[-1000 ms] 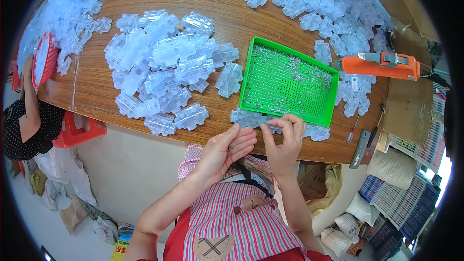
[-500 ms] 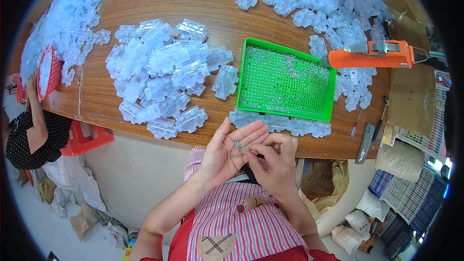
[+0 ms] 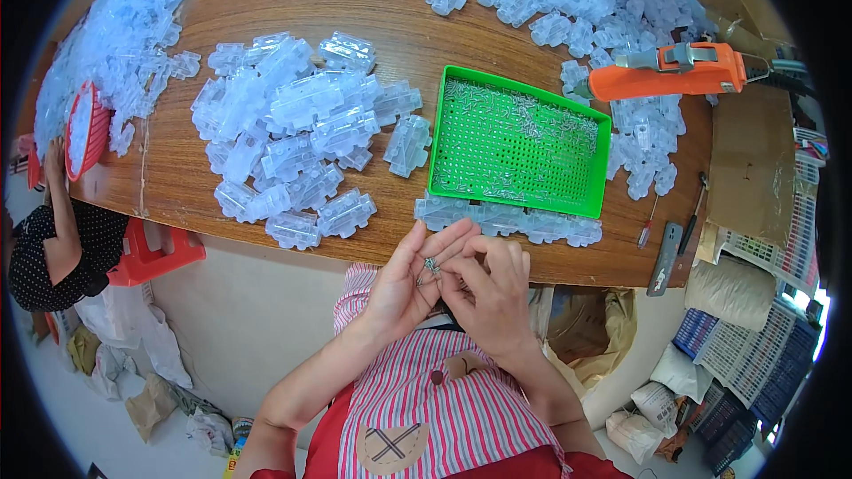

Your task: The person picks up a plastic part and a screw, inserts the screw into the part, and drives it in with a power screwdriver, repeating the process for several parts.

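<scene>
My left hand (image 3: 404, 286) is turned palm up in front of the table edge, cupped under a small cluster of metal screws (image 3: 431, 264). The fingers of my right hand (image 3: 491, 293) are drawn together, with thumb and fingertips against the left palm beside the screws. Whatever lies between those fingertips is too small to make out. Just beyond both hands, a green perforated tray (image 3: 437, 146) holds many loose screws. Its near side rests by a row of clear plastic housings (image 3: 497, 218) along the table edge.
A pile of clear plastic housings (image 3: 293, 115) lies left of the tray, with larger heaps (image 3: 115, 62) behind. An orange electric screwdriver (image 3: 666, 80) hangs above the tray's right. A hand screwdriver (image 3: 648, 226) and grey bar (image 3: 666, 262) lie rightward. A co-worker (image 3: 62, 248) reaches toward a red basket (image 3: 89, 133).
The screws in my left palm have drawn into a tighter cluster. My right fingers have shifted slightly over the palm. The orange electric screwdriver has swung a little farther from me.
</scene>
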